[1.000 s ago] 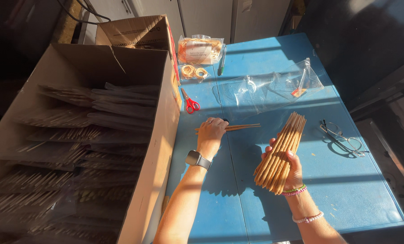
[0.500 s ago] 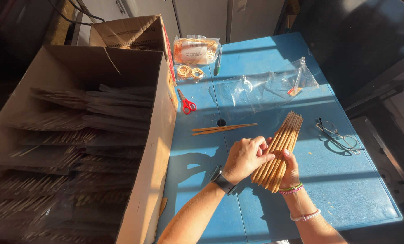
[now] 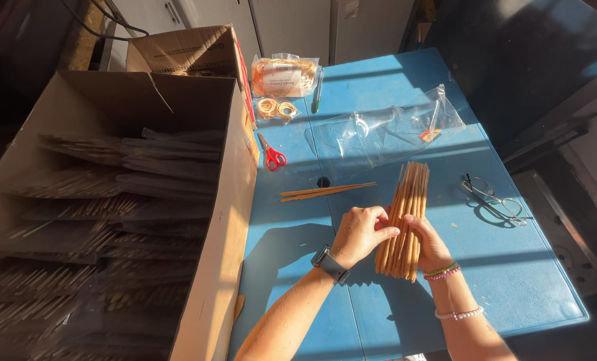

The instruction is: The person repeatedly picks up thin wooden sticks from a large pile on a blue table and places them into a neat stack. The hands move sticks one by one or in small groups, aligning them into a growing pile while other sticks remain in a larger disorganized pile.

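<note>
Nearest the person, at the middle of the blue tabletop (image 3: 512,267) and toward its near edge, both hands meet on a bundle of thin tan sticks (image 3: 405,217). The right hand (image 3: 428,244) cups the bundle from below and from the right, its fingers curled round the lower half and the thumb laid across the front, so the sticks sit in a closed grasp. The left hand (image 3: 358,232), a dark watch (image 3: 328,263) on its wrist, comes in from the left with the fingers bent and the fingertips pressed against the bundle's left side; it touches the sticks but does not wrap them. The bundle runs away from the person, its far end fanned slightly and lifted clear of the hands. Beaded bracelets (image 3: 442,272) circle the right wrist.

Just beyond the left hand, a few loose sticks (image 3: 326,192) lie flat on the tabletop, apart from the bundle. To the right, near the right edge, a pair of glasses (image 3: 492,198) rests folded open.

Along the left edge stands a large cardboard box (image 3: 218,220), filled with stacked clear packets of sticks (image 3: 111,200). Red-handled scissors (image 3: 271,155) lie beside its wall.

Farther on, a clear plastic bag (image 3: 385,130) lies flat across the middle. Toward the far left corner sit rubber bands (image 3: 275,107), a bag of more bands (image 3: 285,75) and a green pen (image 3: 317,93). A smaller cardboard box (image 3: 188,50) stands behind the large one.
</note>
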